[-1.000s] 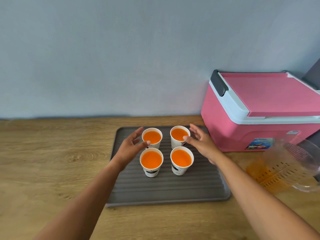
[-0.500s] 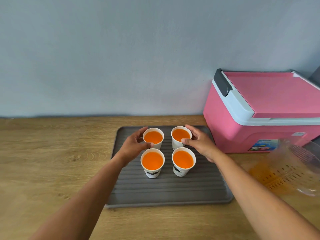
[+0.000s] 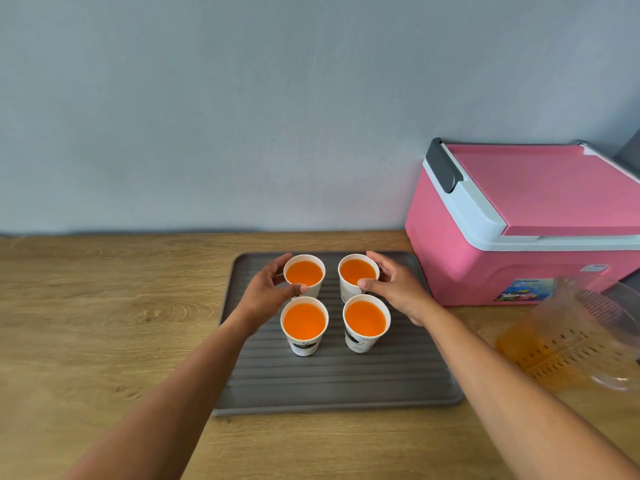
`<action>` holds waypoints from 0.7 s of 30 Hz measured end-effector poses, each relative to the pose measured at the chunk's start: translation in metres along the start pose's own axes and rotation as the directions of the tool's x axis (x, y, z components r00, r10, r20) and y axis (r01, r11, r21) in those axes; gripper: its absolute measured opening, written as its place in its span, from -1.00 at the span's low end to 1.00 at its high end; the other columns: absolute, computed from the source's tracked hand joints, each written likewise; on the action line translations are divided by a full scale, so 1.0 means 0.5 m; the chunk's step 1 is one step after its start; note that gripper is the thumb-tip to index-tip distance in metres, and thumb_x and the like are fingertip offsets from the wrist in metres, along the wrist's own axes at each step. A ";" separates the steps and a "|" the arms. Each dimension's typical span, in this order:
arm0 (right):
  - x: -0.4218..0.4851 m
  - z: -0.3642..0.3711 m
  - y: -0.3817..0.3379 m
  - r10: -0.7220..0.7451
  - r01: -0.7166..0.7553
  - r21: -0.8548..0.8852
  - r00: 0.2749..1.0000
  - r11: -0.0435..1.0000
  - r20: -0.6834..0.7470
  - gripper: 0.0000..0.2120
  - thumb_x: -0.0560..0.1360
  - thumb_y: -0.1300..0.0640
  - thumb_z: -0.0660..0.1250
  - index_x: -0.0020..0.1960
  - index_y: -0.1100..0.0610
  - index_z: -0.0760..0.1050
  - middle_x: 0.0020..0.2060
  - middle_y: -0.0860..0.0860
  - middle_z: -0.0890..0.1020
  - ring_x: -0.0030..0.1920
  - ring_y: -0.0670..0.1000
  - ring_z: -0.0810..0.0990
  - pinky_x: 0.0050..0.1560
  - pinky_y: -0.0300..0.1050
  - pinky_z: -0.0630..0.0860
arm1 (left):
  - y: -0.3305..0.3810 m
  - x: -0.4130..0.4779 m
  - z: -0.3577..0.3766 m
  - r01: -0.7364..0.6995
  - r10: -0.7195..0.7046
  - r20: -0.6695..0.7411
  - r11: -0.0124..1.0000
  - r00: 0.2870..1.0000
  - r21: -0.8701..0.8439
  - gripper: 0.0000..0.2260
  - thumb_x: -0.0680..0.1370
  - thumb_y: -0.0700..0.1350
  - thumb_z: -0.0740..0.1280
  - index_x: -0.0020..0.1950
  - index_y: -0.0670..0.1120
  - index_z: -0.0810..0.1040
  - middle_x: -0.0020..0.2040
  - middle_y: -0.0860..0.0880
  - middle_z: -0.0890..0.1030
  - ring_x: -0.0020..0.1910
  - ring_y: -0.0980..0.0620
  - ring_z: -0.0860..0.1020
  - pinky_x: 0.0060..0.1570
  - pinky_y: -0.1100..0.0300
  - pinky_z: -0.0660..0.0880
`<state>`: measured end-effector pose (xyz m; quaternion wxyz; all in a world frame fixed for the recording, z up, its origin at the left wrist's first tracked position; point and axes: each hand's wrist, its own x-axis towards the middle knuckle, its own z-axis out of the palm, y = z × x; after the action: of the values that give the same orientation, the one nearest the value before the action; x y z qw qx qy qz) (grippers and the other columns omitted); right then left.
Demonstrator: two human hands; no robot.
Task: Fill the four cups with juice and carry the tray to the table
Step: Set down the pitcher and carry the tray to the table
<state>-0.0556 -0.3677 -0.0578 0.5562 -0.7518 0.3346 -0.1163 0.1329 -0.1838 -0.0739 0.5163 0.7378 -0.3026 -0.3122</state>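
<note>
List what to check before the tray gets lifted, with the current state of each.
1. Juice in back left cup, back right cup, front left cup, front right cup: ok, all near full.
2. Cups upright on tray: ok.
3. Hands on tray edges: not ok; left hand grips back left cup, right hand grips back right cup.
4. Jug off tray: ok.
5. Cooler clear of tray: cannot tell.

You see a pink cooler [image 3: 467, 258] at 2 o'clock, lid down, standing on the counter | dark latch [image 3: 443, 166] on its 9 o'clock end | colourful sticker [image 3: 524, 289] on its front face | wooden counter [image 3: 104, 306] spans 9 to 3 | grey-blue wall [image 3: 242, 98] at 12
</note>
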 end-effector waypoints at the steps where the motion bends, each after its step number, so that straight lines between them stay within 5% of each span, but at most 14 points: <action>1: -0.001 0.001 0.000 -0.001 0.001 -0.001 1.000 1.000 0.001 -0.26 0.43 0.06 0.49 0.51 -0.04 0.23 0.42 -0.02 0.45 0.38 0.03 0.43 0.36 0.11 0.42 | -0.001 0.000 0.000 0.000 0.000 -0.002 1.000 1.000 -0.001 -0.33 0.42 -0.11 0.52 0.47 0.06 0.33 0.26 0.03 0.54 0.27 0.01 0.50 0.25 -0.10 0.49; 9: -0.017 -0.009 0.004 0.001 0.007 0.140 0.999 0.990 -0.055 -0.29 0.50 0.05 0.41 0.55 0.02 0.15 0.48 0.03 0.35 0.45 -0.01 0.34 0.35 -0.10 0.33 | -0.005 -0.013 -0.006 0.001 -0.002 -0.023 0.998 1.000 -0.056 -0.34 0.50 0.08 0.41 0.54 0.08 0.21 0.44 0.01 0.42 0.37 -0.02 0.42 0.31 -0.14 0.43; 14: -0.066 -0.020 0.040 0.039 0.003 0.183 0.974 0.983 -0.222 -0.47 0.55 0.08 0.35 0.48 0.05 0.30 0.33 0.03 0.51 0.29 -0.01 0.52 0.29 -0.11 0.42 | -0.032 -0.042 -0.043 0.009 -0.035 -0.213 0.993 0.976 -0.120 -0.61 0.58 0.03 0.32 0.40 0.02 0.43 0.28 0.00 0.54 0.22 0.05 0.52 0.27 -0.05 0.48; 18: -0.103 -0.020 0.088 0.029 -0.023 0.021 0.923 1.000 -0.385 -0.63 0.56 0.15 0.33 0.35 0.14 0.48 0.12 0.06 0.63 0.10 -0.03 0.57 0.19 -0.12 0.47 | -0.066 -0.071 -0.065 0.021 -0.005 -0.288 0.998 0.958 0.054 -0.73 0.57 -0.08 0.34 0.28 -0.01 0.54 0.05 -0.01 0.62 0.01 0.09 0.58 0.10 0.11 0.53; 21: -0.121 -0.026 0.123 -0.004 -0.133 -0.218 0.845 0.967 -0.534 -0.70 0.55 0.10 0.31 0.27 0.12 0.54 0.08 0.08 0.62 0.11 0.09 0.57 0.16 -0.04 0.47 | -0.095 -0.088 -0.073 0.041 0.069 -0.339 0.951 0.938 0.307 -0.71 0.55 -0.05 0.35 0.27 0.03 0.54 0.10 -0.06 0.59 -0.03 0.04 0.57 0.12 0.06 0.51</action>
<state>-0.1310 -0.3490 -0.0974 0.3480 -0.7417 0.5121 -0.2577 0.1395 -0.1158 -0.1025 0.4418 0.8505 -0.2578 -0.1228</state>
